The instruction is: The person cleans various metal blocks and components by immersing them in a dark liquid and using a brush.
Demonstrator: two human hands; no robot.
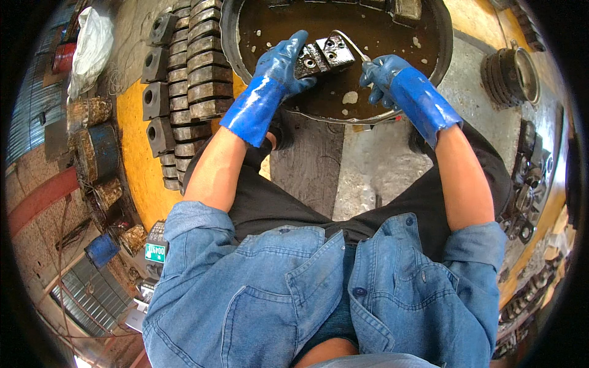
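Both my hands wear long blue rubber gloves. My left hand (pixel 281 69) grips a wet, dark metal block (pixel 324 54) with round holes in its shiny upper face; the thumb and fingers are on its left end. The block is held above brown liquid (pixel 270 24) in a wide round tub (pixel 229 37). My right hand (pixel 381 75), with fingers curled, holds a thin, pale bent rod (pixel 351 43). The rod arcs over the block's far right corner; I cannot tell whether it touches. Its gripped end is hidden in the glove.
Stacked metal blocks (pixel 207 76) stand in rows left of the tub, beside dark blocks with round holes (pixel 157 101). More blocks (pixel 406 11) show at the tub's far edge. Metal rings (pixel 509 75) sit at the right. A white sack (pixel 92 46) lies far left.
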